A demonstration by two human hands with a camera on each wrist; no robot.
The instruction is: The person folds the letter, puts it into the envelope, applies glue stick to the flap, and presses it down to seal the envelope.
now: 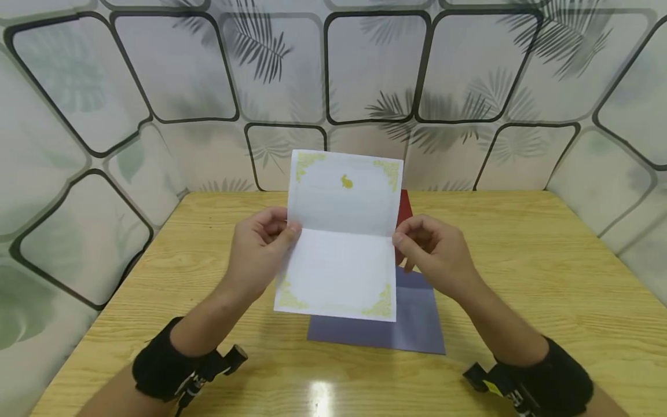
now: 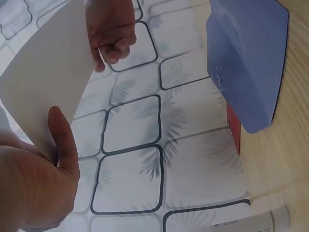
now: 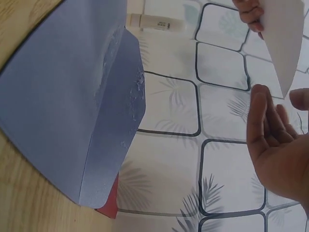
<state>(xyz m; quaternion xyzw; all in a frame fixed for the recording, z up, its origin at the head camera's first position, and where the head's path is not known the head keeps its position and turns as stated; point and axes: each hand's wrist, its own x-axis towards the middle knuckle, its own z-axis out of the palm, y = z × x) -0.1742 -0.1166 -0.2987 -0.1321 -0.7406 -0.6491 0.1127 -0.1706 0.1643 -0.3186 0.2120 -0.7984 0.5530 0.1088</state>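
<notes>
One card (image 1: 341, 266), raised over one table (image 1: 172, 295); 1 gold rabbit (image 1: 347, 182), 4 gold corners. Left hand (image 1: 257, 246) pinches its left edge; right hand (image 1: 440, 255) at right edge, can't tell if pinching. Beyond: 1 purple envelope (image 1: 417, 318), 1 red sheet (image 1: 404, 205) farther, 1 white tube (image 3: 161, 23) left of envelope.

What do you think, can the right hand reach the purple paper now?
Probably yes. The right hand is close, and nothing shows between it and the purple paper. But it is at the edge of the white card, so it might leave that first.
</notes>
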